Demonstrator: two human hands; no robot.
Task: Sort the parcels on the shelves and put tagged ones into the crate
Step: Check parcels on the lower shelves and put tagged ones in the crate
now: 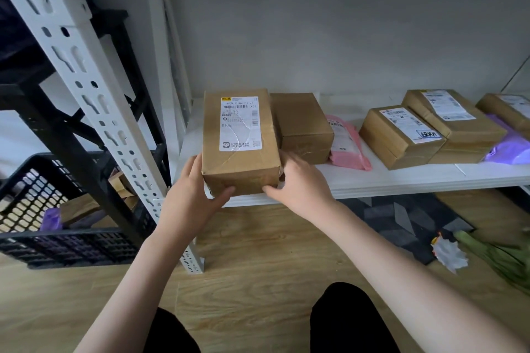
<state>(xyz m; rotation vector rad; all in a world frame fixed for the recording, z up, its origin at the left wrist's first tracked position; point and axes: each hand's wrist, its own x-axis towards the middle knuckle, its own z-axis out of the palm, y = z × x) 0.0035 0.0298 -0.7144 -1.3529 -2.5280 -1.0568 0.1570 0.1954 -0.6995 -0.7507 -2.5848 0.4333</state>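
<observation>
A tall cardboard box (239,163) with a white shipping label on top stands at the front left of the white shelf (401,178). My left hand (198,195) grips its lower left corner and my right hand (298,180) grips its lower right side. Behind it sits an unlabelled brown box (301,126). A pink mailer bag (345,140) lies to the right of that one. Further right are three labelled boxes (401,137) (450,123) (510,112) and a purple bag (510,146). The black plastic crate (43,209) stands on the floor at the left, with parcels inside.
A white perforated shelf post (94,100) rises between the crate and the shelf. A black rack (71,135) stands behind it. On the wooden floor to the right lie a dark patterned mat (407,218), a crumpled wrapper (447,252) and green material (504,261). My knees show at the bottom.
</observation>
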